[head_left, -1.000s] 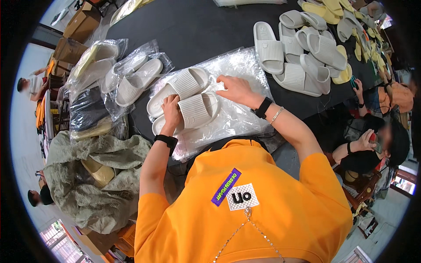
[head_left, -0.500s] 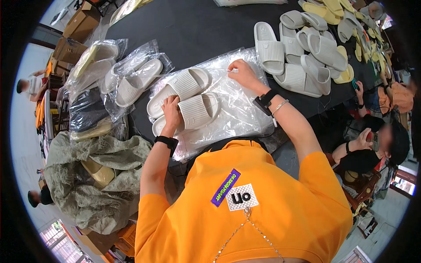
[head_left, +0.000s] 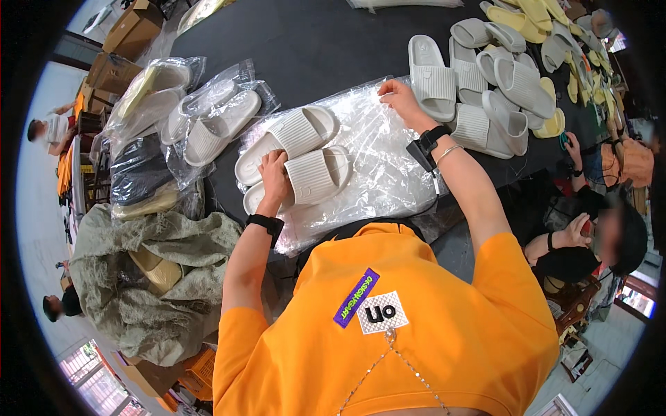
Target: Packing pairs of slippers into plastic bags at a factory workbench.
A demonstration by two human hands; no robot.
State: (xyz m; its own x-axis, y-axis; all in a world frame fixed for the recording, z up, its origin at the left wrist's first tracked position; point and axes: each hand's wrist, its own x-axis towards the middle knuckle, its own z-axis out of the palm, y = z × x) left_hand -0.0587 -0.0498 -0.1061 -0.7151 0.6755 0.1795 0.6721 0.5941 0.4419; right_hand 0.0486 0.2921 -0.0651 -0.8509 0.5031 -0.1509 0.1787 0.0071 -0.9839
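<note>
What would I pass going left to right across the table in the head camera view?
Bagged slippers → left hand on the pair of white slippers → clear plastic bag → right hand at the bag's far edge → pile of loose grey slippers → yellow slippers.

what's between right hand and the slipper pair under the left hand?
Head view: only clear plastic bag lies between the right hand and the slipper pair; the left hand rests on that pair.
</note>
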